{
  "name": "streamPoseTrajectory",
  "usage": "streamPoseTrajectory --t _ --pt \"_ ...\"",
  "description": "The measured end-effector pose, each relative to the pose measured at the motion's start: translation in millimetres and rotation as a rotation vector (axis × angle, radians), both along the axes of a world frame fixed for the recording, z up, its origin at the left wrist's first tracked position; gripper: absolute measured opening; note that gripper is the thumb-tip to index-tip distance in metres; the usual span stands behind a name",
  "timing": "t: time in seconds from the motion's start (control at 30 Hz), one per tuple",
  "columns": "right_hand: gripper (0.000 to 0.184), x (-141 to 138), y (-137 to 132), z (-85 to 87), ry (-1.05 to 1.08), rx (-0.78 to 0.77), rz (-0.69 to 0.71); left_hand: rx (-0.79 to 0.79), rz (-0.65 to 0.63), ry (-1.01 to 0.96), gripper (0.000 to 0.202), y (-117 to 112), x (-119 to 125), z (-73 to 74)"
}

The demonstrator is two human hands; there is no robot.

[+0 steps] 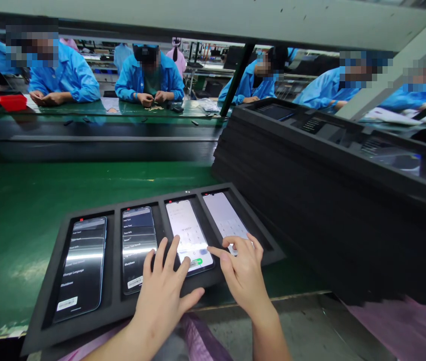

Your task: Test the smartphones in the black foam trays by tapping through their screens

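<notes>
A black foam tray (115,304) lies at a slant along the near table edge, with several smartphones in its slots. My left hand (163,286) is open, fingers spread over the lower part of the third phone (181,213), whose white screen shows a dial pad. My right hand (243,271) holds nothing; its index finger points at that phone's right edge, the other fingers loosely bent over the bottom of the fourth phone (218,203), also white-screened. Whether either hand's fingertips touch the glass, I cannot tell. Dark text menus show on the leftmost phone (79,265) and the second phone (136,235).
A tall stack of black foam trays (291,200) rises at the right, phones in its top layer. Beyond the green table (13,210), people in blue jackets (148,75) sit working. A red container (11,103) stands far left. A shelf beam (213,20) crosses overhead.
</notes>
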State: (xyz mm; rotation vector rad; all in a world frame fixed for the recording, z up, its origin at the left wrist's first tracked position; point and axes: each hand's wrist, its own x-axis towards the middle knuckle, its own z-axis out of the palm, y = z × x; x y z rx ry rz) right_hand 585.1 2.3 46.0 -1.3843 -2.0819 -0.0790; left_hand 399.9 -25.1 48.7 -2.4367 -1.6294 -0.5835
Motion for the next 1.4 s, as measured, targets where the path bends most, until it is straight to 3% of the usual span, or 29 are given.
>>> streamPoseTrajectory --t 0.13,0.27,0.33,0.43,0.5,0.57,0.67,0.97,1.13,1.4 --pt "0.036 -0.5 1.8 -2.0 -0.060 -0.061 0.052 0.064 0.013 0.008 0.045 0.2 1.1 0.7" --pt "0.039 3.4 1.5 -2.3 -0.019 -0.027 0.007 0.077 0.007 0.025 0.043 0.3 0.8 1.1" --pt "0.040 13.1 2.7 -2.5 0.039 0.037 -0.084 0.078 0.007 0.023 0.042 0.5 0.0 1.7" --pt "0.043 38.1 9.4 -6.5 0.212 0.047 -0.337 0.096 -0.002 0.020 0.043 0.8 0.4 2.9" --pt "0.051 56.8 15.9 -12.3 0.410 -0.068 -0.474 0.107 -0.008 0.018 0.044 1.0 3.7 3.5" --pt "0.059 72.1 21.9 -19.2 0.595 -0.216 -0.512 0.108 -0.028 0.019 0.046 1.3 10.9 3.5" --pt "0.066 84.4 27.5 -27.5 0.715 -0.318 -0.504 0.117 -0.087 0.006 0.049 2.3 28.1 2.5" --pt "0.060 80.3 26.4 -24.0 0.783 -0.324 -0.532 0.058 -0.109 -0.064 0.048 13.2 79.1 -1.6" --pt "0.060 80.0 21.2 -26.6 0.885 -0.363 -0.507 0.037 -0.108 -0.021 0.051 19.4 86.9 -3.6" --pt "0.071 88.7 33.4 -39.1 1.219 -0.571 -0.253 0.020 -0.106 0.052 0.054 23.4 85.8 -4.1"
